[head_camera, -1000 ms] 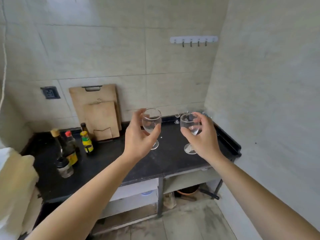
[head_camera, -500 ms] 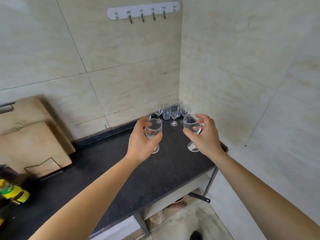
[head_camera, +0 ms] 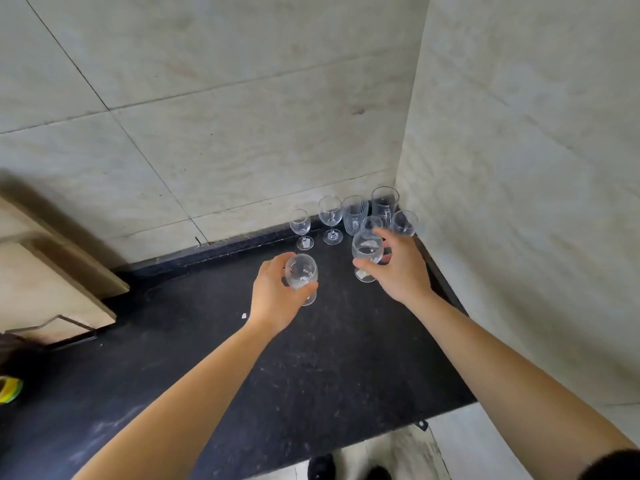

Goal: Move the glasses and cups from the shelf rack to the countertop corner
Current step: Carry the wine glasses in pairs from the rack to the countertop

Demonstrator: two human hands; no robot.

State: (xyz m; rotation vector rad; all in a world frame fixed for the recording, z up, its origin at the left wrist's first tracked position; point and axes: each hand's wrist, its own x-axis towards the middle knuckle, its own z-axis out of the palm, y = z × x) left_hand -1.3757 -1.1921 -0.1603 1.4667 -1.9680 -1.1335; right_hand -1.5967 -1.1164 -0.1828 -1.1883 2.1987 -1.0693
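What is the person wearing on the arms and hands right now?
Nothing on the left hand or right hand: no gloves, rings or watch visible. Both forearms are bare. A dark sleeve edge shows on the right arm at the frame's bottom corner; no sleeve shows on the left.

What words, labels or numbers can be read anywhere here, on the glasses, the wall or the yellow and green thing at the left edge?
No legible text anywhere.
Yellow and green object at the left edge: mostly cut off, no print readable.
Small pale tags on the clear stemmed glasses, such as the one in the right hand: too small to read.
Beige tiled wall: no writing.
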